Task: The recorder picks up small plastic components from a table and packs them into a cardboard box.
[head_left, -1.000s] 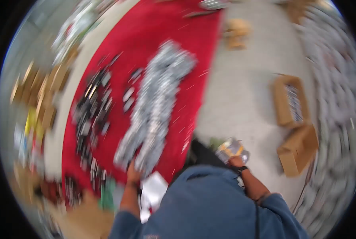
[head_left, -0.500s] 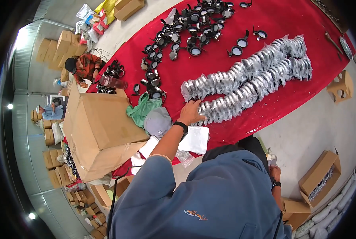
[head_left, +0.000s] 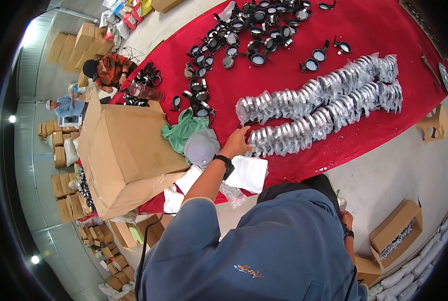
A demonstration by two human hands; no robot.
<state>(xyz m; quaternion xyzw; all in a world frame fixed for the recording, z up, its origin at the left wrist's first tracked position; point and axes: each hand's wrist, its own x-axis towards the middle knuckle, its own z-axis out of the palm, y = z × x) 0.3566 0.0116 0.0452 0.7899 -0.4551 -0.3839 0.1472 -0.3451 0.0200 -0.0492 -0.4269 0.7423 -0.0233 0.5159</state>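
Note:
Two long rows of silver-wrapped packs (head_left: 324, 108) lie on the red cloth (head_left: 384, 30). My left hand (head_left: 236, 143), with a black watch on its wrist, reaches forward and its fingers close on the end pack of the nearer row (head_left: 264, 138). My right hand (head_left: 345, 220) stays low beside my blue shirt, mostly hidden by my body; what it holds does not show. A grey cap (head_left: 201, 146) and a green cloth (head_left: 181, 130) lie just left of my left hand, and white paper sheets (head_left: 249, 173) lie under my forearm.
A large open cardboard box (head_left: 121, 150) stands at the left. Many black round lamps (head_left: 244, 35) are spread across the far cloth. Two people (head_left: 106, 70) sit at the far left among stacked cartons (head_left: 76, 40). Small open boxes (head_left: 397, 233) stand on the floor at the right.
The view has swung and sharpened from a blurred look a second ago. My left hand stays at the end of the nearer silver row; my right hand has dropped behind my body.

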